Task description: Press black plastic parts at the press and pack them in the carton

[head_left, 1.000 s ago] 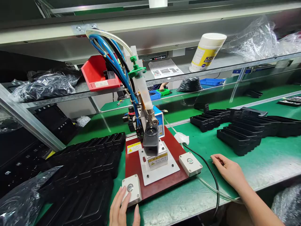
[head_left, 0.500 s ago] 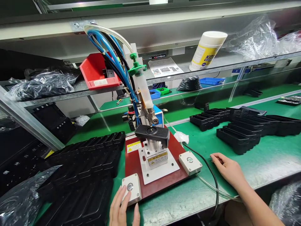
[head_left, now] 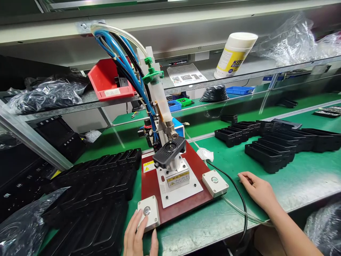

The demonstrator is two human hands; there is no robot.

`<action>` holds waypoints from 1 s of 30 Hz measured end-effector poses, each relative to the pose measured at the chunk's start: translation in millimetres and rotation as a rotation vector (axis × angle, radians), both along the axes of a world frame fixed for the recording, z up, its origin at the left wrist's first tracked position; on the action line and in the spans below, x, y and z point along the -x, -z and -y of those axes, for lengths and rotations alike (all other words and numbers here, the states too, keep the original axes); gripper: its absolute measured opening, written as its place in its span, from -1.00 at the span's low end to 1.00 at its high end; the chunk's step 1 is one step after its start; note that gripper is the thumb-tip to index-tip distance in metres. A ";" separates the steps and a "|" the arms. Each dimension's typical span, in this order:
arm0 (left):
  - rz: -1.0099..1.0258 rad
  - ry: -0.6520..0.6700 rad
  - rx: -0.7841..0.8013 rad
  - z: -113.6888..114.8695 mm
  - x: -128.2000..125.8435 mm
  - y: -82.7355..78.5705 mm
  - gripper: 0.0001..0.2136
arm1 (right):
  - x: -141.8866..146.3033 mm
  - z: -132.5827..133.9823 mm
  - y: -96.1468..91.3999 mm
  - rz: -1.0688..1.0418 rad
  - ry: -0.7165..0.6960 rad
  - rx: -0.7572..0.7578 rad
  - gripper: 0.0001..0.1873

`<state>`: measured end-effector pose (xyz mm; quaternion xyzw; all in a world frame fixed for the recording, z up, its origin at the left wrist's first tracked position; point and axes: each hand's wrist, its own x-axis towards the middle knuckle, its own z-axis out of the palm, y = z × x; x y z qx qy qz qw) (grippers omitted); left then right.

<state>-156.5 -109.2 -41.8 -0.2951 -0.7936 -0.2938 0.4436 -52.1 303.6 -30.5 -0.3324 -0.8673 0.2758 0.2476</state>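
My left hand (head_left: pixel 137 233) rests with fingers apart on the near side of a white button box (head_left: pixel 153 216), its fingertips just below the round button. My right hand (head_left: pixel 257 188) lies on the green bench to the right of a second button box (head_left: pixel 218 185), touching neither that box nor the black cable; its fingers are loosely curled and hold nothing I can see. Between the boxes stands a dispensing machine on a dark red base (head_left: pixel 176 209). A black plastic part (head_left: pixel 166 156) sits on its metal fixture, under the nozzle of an upright syringe (head_left: pixel 161 99).
Rows of black plastic housings stand at left (head_left: pixel 103 188) and at right (head_left: pixel 269 156). A shelf above bears a red bin (head_left: pixel 102 83), a wipes canister (head_left: pixel 234 57) and plastic bags. A black cable (head_left: pixel 241 199) and clear tube cross the bench near my right hand.
The black part has turned on its fixture under the nozzle, so its near end now points lower left rather than right. Both hands stay where they were.
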 end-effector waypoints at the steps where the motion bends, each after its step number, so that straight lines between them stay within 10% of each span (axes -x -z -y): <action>1: 0.002 -0.007 -0.004 -0.4 -0.2 -0.4 -0.45 | -0.3 -0.1 0.2 0.006 0.002 -0.001 -0.56; 30: 0.008 0.020 -0.019 0.4 -0.3 -1.5 -0.46 | 0.1 -0.6 1.4 0.005 0.015 0.033 -0.56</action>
